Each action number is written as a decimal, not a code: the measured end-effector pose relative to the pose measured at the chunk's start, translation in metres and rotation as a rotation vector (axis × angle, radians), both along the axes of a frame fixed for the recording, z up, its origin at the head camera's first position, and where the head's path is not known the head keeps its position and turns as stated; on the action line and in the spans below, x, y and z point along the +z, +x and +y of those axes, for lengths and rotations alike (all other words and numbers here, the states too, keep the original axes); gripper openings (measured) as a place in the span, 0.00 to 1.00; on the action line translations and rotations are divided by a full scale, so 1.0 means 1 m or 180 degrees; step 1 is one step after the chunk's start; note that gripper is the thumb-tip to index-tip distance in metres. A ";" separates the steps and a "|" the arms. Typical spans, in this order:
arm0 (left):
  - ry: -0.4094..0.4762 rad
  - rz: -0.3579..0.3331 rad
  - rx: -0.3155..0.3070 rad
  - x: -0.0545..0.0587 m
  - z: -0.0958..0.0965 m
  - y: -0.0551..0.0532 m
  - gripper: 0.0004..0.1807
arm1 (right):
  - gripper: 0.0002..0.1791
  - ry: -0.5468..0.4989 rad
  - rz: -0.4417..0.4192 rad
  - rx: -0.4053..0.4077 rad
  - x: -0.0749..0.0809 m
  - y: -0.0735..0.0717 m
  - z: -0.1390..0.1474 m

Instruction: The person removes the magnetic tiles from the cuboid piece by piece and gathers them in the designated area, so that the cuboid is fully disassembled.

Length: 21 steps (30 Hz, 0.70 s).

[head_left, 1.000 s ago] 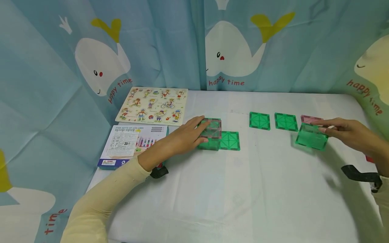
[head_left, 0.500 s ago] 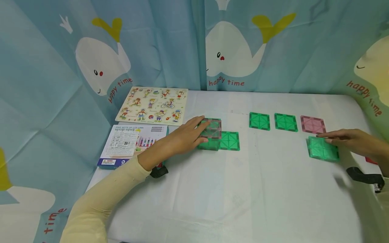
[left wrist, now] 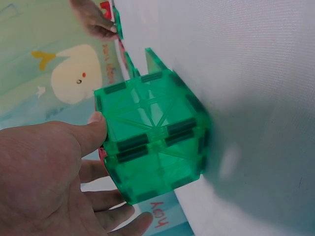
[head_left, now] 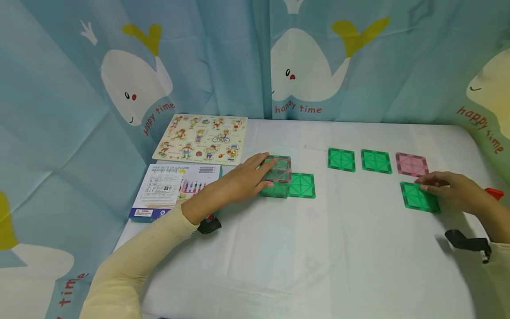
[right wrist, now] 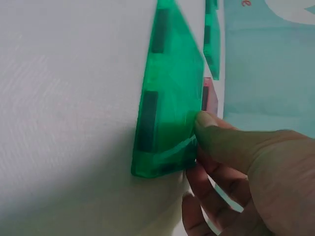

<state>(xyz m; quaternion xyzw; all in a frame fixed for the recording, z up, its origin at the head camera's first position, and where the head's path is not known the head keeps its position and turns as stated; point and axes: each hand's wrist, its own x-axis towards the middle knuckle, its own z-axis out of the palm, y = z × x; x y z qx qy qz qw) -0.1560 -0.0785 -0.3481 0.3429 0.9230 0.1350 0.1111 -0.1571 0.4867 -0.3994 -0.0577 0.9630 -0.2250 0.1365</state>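
Observation:
In the head view, my left hand [head_left: 248,179] rests on a small box of magnetic tiles. Its fingers extend over the pink tile [head_left: 280,170] on top. Green magnetic tiles [left wrist: 152,115] form the box's visible sides in the left wrist view, where the thumb touches an upper edge. Flat beside the box lies another green tile [head_left: 302,185]. Over on the right, my right hand [head_left: 454,189] pinches a single green magnetic tile [head_left: 418,197] at its edge, thumb [right wrist: 221,140] on one face. Whether this tile touches the table is hard to tell.
Two green tiles [head_left: 341,159] and a pink tile [head_left: 412,164] lie in a row towards the back. A picture board [head_left: 202,138] and a boxed toy set [head_left: 167,190] sit at left. Something red [head_left: 494,193] shows by the right forearm. A whale-print curtain [head_left: 231,66] hangs behind.
My right hand has brought the green tile from a tilted pose by the pink tile to a flatter one, nearer me and slightly right, uncovering the pink tile. My left hand stays put.

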 end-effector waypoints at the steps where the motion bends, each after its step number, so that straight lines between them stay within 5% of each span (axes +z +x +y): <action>1: 0.0000 0.0005 -0.0003 0.000 0.000 0.000 0.38 | 0.20 0.0015 0.0026 0.0026 0.000 0.000 0.000; 10: -0.0003 -0.0026 0.0027 0.001 0.000 0.001 0.38 | 0.24 0.0248 0.0078 0.0156 0.017 -0.007 -0.017; 17: -0.0003 -0.0030 0.0031 0.001 0.000 0.001 0.38 | 0.19 0.0022 0.0575 0.0668 0.025 -0.016 -0.081; 21: -0.0009 -0.0031 0.0028 0.001 0.000 0.001 0.38 | 0.23 -0.0093 0.0527 0.0945 0.024 -0.016 -0.129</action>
